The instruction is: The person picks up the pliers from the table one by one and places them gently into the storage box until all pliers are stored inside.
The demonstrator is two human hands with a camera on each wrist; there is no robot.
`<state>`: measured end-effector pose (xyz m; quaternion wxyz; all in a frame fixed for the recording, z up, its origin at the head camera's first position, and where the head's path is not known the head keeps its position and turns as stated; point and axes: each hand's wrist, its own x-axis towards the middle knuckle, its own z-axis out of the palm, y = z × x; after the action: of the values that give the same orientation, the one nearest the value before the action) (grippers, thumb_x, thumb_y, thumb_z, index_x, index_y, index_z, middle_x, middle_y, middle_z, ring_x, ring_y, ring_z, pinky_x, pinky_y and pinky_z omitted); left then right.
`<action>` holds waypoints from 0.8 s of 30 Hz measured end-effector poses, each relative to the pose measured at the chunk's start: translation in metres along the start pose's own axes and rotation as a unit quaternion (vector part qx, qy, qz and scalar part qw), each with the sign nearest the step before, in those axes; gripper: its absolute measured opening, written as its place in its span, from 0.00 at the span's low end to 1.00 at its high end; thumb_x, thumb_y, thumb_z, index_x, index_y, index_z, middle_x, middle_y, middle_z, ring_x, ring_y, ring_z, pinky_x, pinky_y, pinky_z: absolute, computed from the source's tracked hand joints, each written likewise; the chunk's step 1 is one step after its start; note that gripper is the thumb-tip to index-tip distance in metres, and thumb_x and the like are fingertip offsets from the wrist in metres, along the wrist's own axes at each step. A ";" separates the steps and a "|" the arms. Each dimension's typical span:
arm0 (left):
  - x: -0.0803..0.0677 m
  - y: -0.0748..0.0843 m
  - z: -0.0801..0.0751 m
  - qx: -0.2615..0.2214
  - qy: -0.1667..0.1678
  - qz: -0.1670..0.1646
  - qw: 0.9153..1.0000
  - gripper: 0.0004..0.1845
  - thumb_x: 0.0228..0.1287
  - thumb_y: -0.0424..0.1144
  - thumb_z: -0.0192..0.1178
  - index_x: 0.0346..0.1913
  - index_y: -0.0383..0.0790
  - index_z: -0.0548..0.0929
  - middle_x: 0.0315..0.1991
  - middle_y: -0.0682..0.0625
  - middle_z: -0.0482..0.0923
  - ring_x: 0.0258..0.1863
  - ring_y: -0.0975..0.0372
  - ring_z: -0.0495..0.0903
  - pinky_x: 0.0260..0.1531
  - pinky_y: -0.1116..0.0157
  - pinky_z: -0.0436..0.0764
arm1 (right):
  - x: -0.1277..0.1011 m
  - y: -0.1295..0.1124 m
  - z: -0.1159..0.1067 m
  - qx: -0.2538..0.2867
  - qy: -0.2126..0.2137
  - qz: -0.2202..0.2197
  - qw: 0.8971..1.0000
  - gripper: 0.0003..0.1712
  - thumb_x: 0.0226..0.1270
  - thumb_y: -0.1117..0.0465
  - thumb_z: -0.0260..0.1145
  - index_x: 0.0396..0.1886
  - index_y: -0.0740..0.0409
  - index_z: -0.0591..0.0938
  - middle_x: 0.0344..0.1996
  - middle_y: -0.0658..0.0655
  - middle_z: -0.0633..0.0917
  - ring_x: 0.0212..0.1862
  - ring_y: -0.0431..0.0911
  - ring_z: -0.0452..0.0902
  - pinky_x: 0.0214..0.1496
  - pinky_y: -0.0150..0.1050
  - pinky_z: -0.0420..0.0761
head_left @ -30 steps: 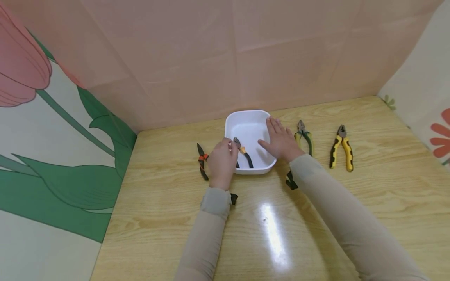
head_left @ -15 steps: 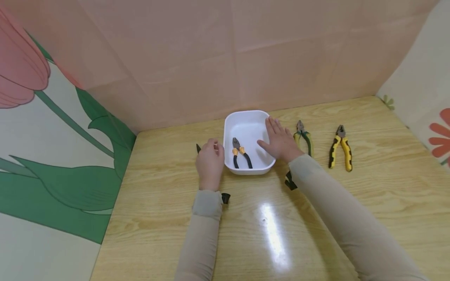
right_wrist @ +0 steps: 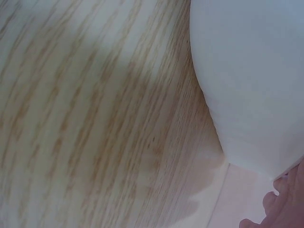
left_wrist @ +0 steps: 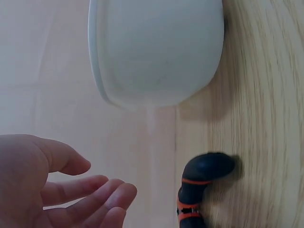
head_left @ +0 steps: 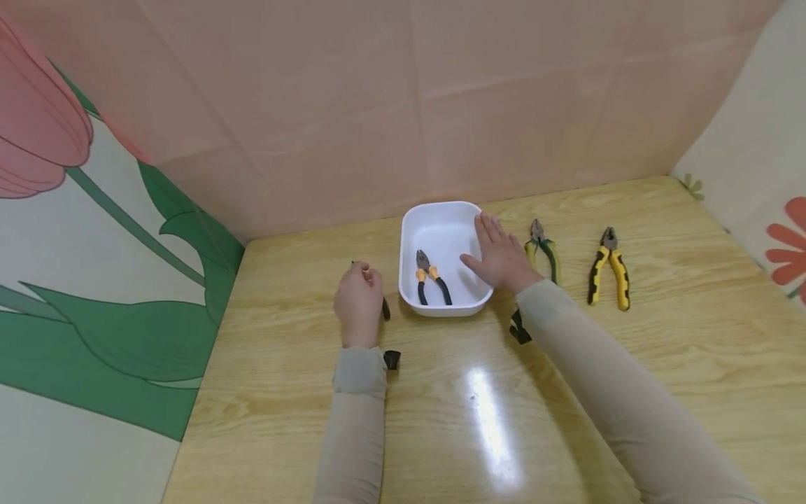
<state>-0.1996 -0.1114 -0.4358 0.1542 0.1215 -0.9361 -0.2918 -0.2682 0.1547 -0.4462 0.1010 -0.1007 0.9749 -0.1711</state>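
**No words to read**

There are no words, numbers, brand names or signs that can be read in any of the views. The white tray is plain, inside and out. The pliers in the tray and the two pliers on the bench show only colours on their handles, and any marks on them are too small to make out. The black and orange handle seen from the left wrist has stripes but no letters. The walls show only painted flowers and leaves, with no writing on them.
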 end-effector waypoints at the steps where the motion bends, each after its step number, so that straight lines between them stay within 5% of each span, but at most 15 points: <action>1: 0.000 -0.001 -0.001 -0.001 0.003 -0.003 1.000 0.16 0.72 0.42 0.54 0.51 0.37 0.85 0.38 0.45 0.86 0.34 0.50 0.85 0.33 0.50 0.83 | 0.000 0.000 0.000 0.000 0.002 0.000 1.000 0.53 0.79 0.38 0.49 0.81 0.61 0.31 0.81 0.61 0.31 0.81 0.58 0.25 0.79 0.63 0.38; 9: 0.002 -0.012 -0.005 0.000 0.002 -0.026 1.000 0.15 0.71 0.42 0.56 0.49 0.37 0.86 0.35 0.44 0.85 0.35 0.47 0.85 0.34 0.47 0.82 | 0.000 -0.001 0.000 0.001 0.006 0.001 1.000 0.53 0.78 0.38 0.49 0.81 0.61 0.32 0.81 0.62 0.34 0.81 0.59 0.27 0.79 0.62 0.39; 24: 0.004 -0.028 -0.004 0.020 -0.080 -0.074 0.994 0.17 0.74 0.43 0.57 0.58 0.39 0.82 0.36 0.45 0.85 0.29 0.54 0.81 0.27 0.56 0.79 | -0.001 -0.002 -0.002 0.002 -0.001 0.002 1.000 0.53 0.79 0.39 0.49 0.81 0.61 0.31 0.81 0.61 0.31 0.81 0.58 0.25 0.79 0.62 0.39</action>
<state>-0.1984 -0.1369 -0.4481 0.0540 0.1693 -0.9395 -0.2928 -0.2677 0.1532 -0.4436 0.1024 -0.0983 0.9747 -0.1728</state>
